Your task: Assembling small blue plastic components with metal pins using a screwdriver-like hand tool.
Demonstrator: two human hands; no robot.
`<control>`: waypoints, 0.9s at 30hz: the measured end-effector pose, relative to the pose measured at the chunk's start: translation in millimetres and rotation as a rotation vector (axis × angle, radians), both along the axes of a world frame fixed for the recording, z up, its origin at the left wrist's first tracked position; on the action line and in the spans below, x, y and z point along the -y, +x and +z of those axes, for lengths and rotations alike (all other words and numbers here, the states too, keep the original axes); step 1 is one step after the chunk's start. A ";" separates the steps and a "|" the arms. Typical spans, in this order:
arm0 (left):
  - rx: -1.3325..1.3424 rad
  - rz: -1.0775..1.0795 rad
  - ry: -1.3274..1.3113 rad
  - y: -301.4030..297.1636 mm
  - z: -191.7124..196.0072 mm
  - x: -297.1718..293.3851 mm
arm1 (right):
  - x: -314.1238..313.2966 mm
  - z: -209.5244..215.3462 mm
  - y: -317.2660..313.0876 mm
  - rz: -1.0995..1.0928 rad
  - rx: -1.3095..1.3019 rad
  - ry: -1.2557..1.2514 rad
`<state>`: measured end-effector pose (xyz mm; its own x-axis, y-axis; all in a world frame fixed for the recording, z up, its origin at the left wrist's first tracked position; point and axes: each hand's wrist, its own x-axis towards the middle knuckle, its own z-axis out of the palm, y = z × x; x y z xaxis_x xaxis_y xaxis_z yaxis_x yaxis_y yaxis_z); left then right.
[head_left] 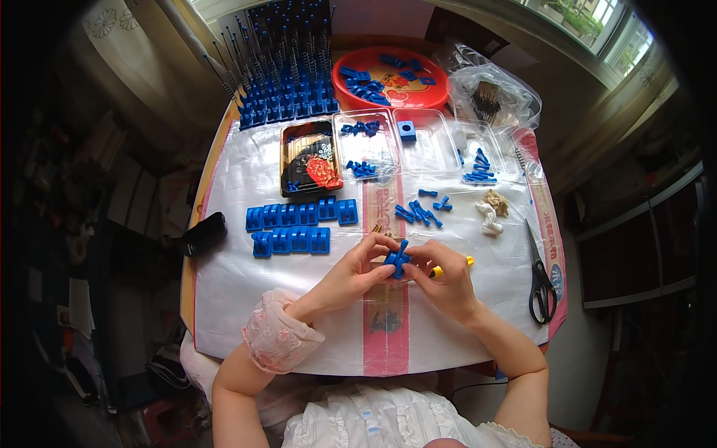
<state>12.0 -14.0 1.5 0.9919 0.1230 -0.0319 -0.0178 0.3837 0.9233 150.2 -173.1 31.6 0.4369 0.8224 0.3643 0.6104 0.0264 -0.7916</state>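
Note:
Near the front middle of the table, both hands meet at a small blue plastic part [398, 259] with a narrow piece sticking up from it. The fingertips of my left hand [351, 270] pinch its left side. From the other side, the thumb and fingers of my right hand [449, 287] grip it too. A yellow stick-like tool [470, 261] shows by my right fingers; whether it lies on the table or is held, I cannot tell. Just beyond the hands lie several loose blue pegs [418, 213]. Two rows of blue block-shaped pieces [299, 215] stand to the left.
At the back left rise many blue bases with springs and rods [287, 89]. Beside them sits a red tray [441, 89] of blue parts. Clear plastic boxes [429, 153] and a black box [287, 175] stand in front. Scissors [539, 287] lie right, a black case [204, 234] left.

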 end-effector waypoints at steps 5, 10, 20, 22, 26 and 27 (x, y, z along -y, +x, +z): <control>0.021 0.016 0.010 0.6 1.3 2.0 | 2.2 -1.5 2.0 -0.023 -0.200 -0.075; 0.024 0.055 0.081 0.8 7.0 5.5 | 1.5 -4.8 3.0 0.028 -0.479 -0.099; 0.013 0.147 0.218 -1.0 14.6 11.0 | 3.2 -0.4 9.8 0.120 -0.644 -0.069; 0.017 0.162 0.184 -0.7 16.3 10.8 | 4.0 1.8 9.7 0.118 -0.681 -0.054; -0.041 0.237 0.252 -2.8 21.6 1.0 | 2.3 6.4 8.2 0.120 -0.749 -0.081; -0.066 0.321 0.328 -4.7 23.1 -4.9 | 2.6 6.7 8.9 0.119 -0.737 -0.098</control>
